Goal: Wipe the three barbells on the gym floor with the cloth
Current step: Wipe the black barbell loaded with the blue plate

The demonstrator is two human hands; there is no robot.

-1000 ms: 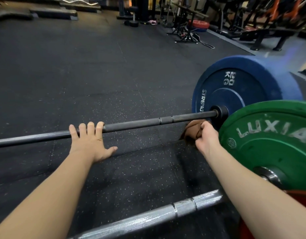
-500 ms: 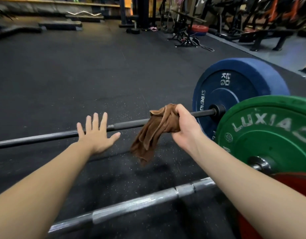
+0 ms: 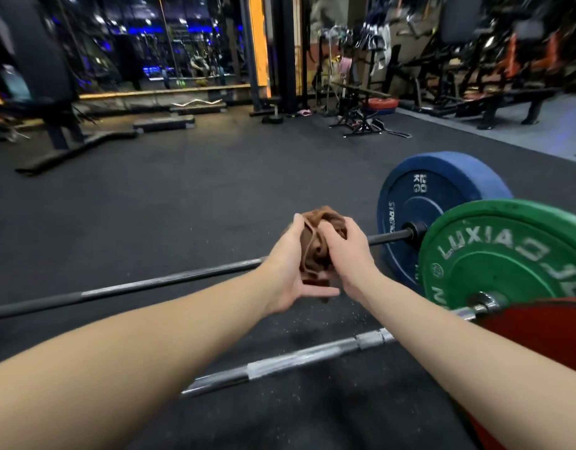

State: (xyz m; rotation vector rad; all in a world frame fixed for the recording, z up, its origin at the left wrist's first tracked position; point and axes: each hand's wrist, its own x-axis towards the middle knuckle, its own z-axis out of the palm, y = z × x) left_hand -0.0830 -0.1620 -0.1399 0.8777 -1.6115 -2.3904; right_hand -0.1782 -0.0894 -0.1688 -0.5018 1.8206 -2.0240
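Fingers on both sides are closed on the cloth (image 3: 319, 245). My left hand (image 3: 288, 274) stands palm-in against the cloth's left side. Its fingers (image 3: 298, 224) reach up along the bundle with only a slight curl, and its thumb hooks across underneath. My right hand (image 3: 350, 259) comes over from the right, its fingers (image 3: 333, 233) bent tightly over the top and front of the bundle.

The cloth is brown and wadded into a rough ball, with folds and a hemmed edge showing and a small tail hanging out below the left thumb. It is held up off the floor (image 3: 183, 206). From my view it sits in front of the dark barbell (image 3: 157, 282) and covers a stretch of the shaft. I cannot tell whether it touches the bar.

The dark barbell lies across the black rubber floor from left to right, ending in a blue plate (image 3: 419, 203) at the right. Nearer to me a silver barbell (image 3: 296, 356) lies roughly parallel. It carries a green plate (image 3: 507, 254) that overlaps the blue one in my view. At the near right corner a red plate (image 3: 552, 323) shows beside my right forearm; its bar is hidden. The gym machines (image 3: 475, 60) at the far side are blurred.
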